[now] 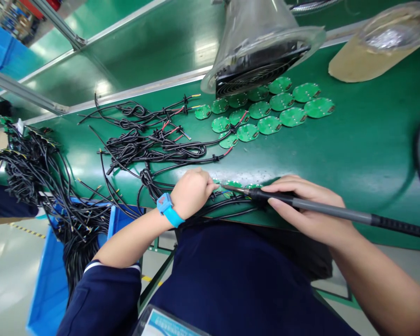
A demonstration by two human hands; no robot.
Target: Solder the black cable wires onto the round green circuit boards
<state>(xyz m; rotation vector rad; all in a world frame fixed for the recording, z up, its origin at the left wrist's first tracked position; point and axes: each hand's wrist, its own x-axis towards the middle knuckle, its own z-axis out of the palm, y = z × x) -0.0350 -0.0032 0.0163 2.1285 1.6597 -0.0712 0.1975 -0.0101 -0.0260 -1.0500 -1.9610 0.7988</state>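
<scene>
My right hand (306,205) is closed round the grip of a soldering iron (346,213). The iron's tip points left, at a small green circuit board (233,185) by the bench's near edge. My left hand (192,189), with a blue watch on the wrist, is pinched just left of the tip. What its fingertips hold is hidden; thin wires and a black cable (227,205) run close below them. Other green boards lie beside the tip, partly covered by the iron and my right hand.
Rows of round green circuit boards (269,125) lie beyond my hands, under a fume hood with a fan (266,65). Bundled black cables (143,144) spread across the left. A blue bin (47,280) of cables stands at lower left. A beige cylinder (357,60) sits at back right.
</scene>
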